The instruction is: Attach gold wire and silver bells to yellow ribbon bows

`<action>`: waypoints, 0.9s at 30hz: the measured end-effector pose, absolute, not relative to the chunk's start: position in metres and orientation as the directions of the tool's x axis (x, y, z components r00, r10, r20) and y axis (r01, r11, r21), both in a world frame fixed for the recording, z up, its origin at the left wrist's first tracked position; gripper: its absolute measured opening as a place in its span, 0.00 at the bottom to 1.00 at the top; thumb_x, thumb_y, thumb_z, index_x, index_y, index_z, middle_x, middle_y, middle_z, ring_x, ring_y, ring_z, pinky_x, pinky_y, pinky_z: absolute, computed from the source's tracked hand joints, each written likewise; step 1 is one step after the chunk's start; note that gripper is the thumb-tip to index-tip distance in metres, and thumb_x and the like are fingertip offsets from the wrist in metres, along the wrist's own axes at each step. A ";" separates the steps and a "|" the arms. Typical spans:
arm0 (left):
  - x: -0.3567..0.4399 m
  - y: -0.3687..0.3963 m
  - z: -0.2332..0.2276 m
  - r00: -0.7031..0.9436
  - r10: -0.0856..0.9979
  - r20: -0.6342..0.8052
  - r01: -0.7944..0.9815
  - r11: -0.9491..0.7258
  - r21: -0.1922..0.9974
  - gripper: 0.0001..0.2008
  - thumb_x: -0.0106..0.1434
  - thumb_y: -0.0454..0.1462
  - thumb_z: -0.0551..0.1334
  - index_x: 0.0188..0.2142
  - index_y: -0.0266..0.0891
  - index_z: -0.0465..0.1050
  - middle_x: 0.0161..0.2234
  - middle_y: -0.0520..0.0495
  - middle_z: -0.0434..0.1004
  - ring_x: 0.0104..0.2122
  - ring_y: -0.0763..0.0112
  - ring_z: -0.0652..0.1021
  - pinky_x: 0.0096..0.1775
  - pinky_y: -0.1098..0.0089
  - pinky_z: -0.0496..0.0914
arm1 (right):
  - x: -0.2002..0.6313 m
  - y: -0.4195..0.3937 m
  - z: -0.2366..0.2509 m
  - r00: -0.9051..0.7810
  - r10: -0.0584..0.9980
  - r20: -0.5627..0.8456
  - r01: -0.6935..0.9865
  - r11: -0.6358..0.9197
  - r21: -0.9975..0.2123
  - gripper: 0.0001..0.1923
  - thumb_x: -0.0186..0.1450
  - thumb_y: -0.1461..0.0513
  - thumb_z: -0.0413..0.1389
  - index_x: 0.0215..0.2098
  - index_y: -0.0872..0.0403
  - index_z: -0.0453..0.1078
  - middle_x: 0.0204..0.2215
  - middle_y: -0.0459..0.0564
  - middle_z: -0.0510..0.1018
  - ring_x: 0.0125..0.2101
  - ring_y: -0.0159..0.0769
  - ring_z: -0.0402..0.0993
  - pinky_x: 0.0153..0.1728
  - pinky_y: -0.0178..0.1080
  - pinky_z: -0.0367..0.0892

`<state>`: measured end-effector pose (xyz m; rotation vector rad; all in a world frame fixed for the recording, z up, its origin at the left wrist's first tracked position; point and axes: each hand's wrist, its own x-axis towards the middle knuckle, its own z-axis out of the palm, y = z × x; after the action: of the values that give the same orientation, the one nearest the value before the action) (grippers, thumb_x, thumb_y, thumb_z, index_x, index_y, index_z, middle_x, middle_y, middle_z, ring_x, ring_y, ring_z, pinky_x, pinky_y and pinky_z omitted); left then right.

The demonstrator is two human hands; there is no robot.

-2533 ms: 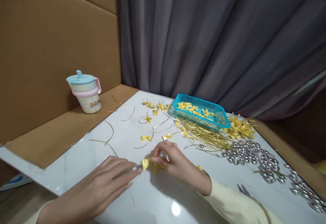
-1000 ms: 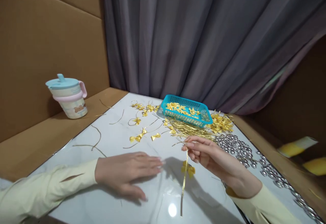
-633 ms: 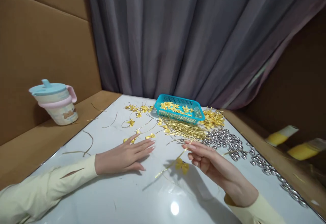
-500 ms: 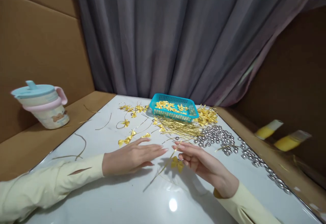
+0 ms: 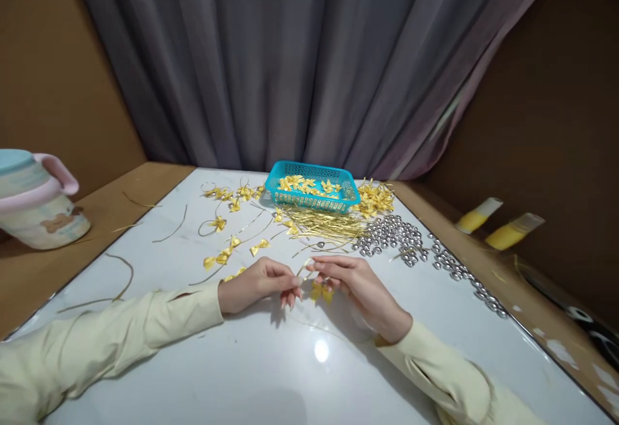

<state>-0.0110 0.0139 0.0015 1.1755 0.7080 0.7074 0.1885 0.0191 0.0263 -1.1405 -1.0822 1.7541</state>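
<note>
Meeting fingertip to fingertip low over the white table (image 5: 271, 373), left hand (image 5: 256, 281) curled palm-down and right hand (image 5: 355, 283) angled inward, both pinching a thin gold wire (image 5: 304, 267) above a small yellow bow (image 5: 321, 292).

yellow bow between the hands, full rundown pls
The yellow bow is small and looks like satin ribbon, with two loops showing. It sits just above the white tabletop, between the left hand and the right hand. A thin gold wire rises from it between the fingers of both hands. Whether the bow rests on the surface cannot be told.
</note>
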 end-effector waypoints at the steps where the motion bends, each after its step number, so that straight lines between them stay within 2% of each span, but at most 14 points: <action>1: -0.011 0.015 0.000 0.584 0.802 -0.125 -0.144 0.254 0.956 0.16 0.54 0.44 0.68 0.24 0.30 0.77 0.20 0.48 0.73 0.21 0.77 0.69 0.26 0.76 0.62 | 0.189 0.018 0.028 -0.314 0.910 -0.272 -0.151 -0.331 -0.932 0.11 0.50 0.63 0.65 0.32 0.58 0.77 0.35 0.53 0.80 0.29 0.29 0.72 0.27 0.31 0.62; 4: -0.012 0.018 -0.002 0.558 0.820 -0.128 -0.226 0.298 0.927 0.16 0.52 0.45 0.69 0.23 0.31 0.75 0.25 0.50 0.69 0.22 0.81 0.65 0.23 0.78 0.57 | 0.192 0.018 0.033 -0.409 0.887 -0.212 -0.206 -0.317 -0.926 0.04 0.52 0.63 0.63 0.26 0.57 0.76 0.38 0.52 0.79 0.29 0.28 0.72 0.25 0.30 0.61; 7: -0.013 0.020 -0.003 0.546 0.826 -0.143 -0.298 0.351 0.888 0.15 0.51 0.43 0.70 0.26 0.32 0.74 0.28 0.51 0.66 0.22 0.83 0.61 0.20 0.79 0.52 | 0.194 0.019 0.034 -0.523 0.828 -0.203 -0.240 -0.372 -0.897 0.03 0.53 0.63 0.63 0.26 0.55 0.76 0.32 0.49 0.80 0.28 0.27 0.72 0.25 0.29 0.62; 11: -0.015 0.023 -0.005 0.594 0.784 -0.181 -0.345 0.452 0.823 0.14 0.50 0.41 0.70 0.28 0.32 0.73 0.27 0.49 0.68 0.22 0.82 0.65 0.21 0.79 0.54 | 0.196 0.019 0.031 -0.594 0.762 -0.257 -0.173 -0.433 -0.885 0.08 0.51 0.63 0.66 0.29 0.57 0.79 0.21 0.47 0.77 0.22 0.26 0.70 0.28 0.31 0.66; 16: -0.017 0.028 -0.009 0.689 0.702 -0.182 -0.330 0.527 0.784 0.14 0.49 0.40 0.70 0.22 0.31 0.70 0.21 0.48 0.72 0.13 0.84 0.64 0.16 0.78 0.51 | 0.196 0.017 0.027 -0.653 0.708 -0.269 -0.123 -0.450 -0.885 0.12 0.50 0.63 0.66 0.33 0.57 0.79 0.25 0.46 0.78 0.22 0.24 0.70 0.30 0.30 0.67; 19: -0.019 0.028 -0.010 0.733 0.653 -0.192 -0.292 0.557 0.778 0.12 0.52 0.39 0.68 0.24 0.30 0.72 0.18 0.46 0.74 0.10 0.83 0.63 0.14 0.78 0.49 | 0.194 0.016 0.026 -0.644 0.725 -0.246 -0.108 -0.404 -0.908 0.12 0.52 0.60 0.65 0.34 0.59 0.78 0.26 0.48 0.78 0.22 0.23 0.70 0.30 0.29 0.67; 23: -0.018 0.027 -0.008 0.772 0.603 -0.201 -0.252 0.581 0.774 0.12 0.52 0.39 0.68 0.24 0.29 0.73 0.18 0.43 0.77 0.10 0.80 0.67 0.13 0.78 0.50 | 0.190 0.014 0.025 -0.600 0.765 -0.233 -0.072 -0.342 -0.937 0.13 0.54 0.58 0.64 0.29 0.62 0.77 0.19 0.48 0.76 0.18 0.24 0.68 0.23 0.29 0.65; 27: -0.016 0.025 -0.005 0.792 0.577 -0.201 -0.230 0.586 0.777 0.12 0.49 0.39 0.70 0.22 0.31 0.72 0.25 0.39 0.80 0.19 0.70 0.77 0.17 0.77 0.60 | 0.186 0.015 0.023 -0.439 0.884 -0.161 -0.002 -0.180 -0.984 0.15 0.57 0.54 0.60 0.31 0.61 0.74 0.22 0.49 0.76 0.19 0.27 0.71 0.21 0.29 0.65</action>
<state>-0.0155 0.0250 -0.0053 0.8182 0.4661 0.4903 0.1860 0.0148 0.0230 -1.0574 -1.4131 1.6972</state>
